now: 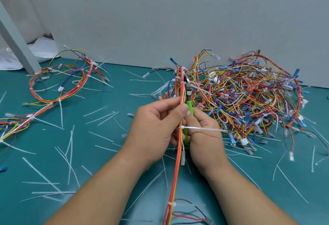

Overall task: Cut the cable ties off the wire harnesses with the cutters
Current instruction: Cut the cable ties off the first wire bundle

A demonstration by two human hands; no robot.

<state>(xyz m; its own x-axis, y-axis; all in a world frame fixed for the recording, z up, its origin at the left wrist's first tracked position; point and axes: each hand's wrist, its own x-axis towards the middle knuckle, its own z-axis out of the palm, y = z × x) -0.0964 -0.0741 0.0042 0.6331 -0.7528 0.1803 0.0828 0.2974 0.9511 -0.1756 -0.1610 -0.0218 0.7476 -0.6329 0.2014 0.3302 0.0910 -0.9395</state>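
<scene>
1. Teal worktop [14,189] pushed up against a plain grey wall [178,11]. A grey post [16,37] stands far left with some white plastic sheeting [42,48] behind it.
2. Left hand [156,123] is centre frame, its grip clamped on a harness [175,175] of mostly red and orange wires, with the thumb pressing the bundle. The harness runs from the bottom edge up through the hand and on toward the wall.
3. Right hand [203,134] sits just beside the left, its grip clamped round the green handles of the cutters [188,103]. The cutters point up and away, and the dark head lies right against the harness above the left thumb. Can't tell if the blades are closed, it's too blurry.
4. One white cable tie [204,129] is wrapped on the harness between the two hands, tail sticking out right across the right hand. A second tie [170,204] sits on the same harness near the bottom edge.
5. Big tangled pile of harnesses [249,96] on the right near the wall, with blue and white connectors all through it.
6. Looped harness [50,101] lies on the left, its ties showing long tails.
7. Loose tie tails [71,153] are scattered all over the worktop.
</scene>
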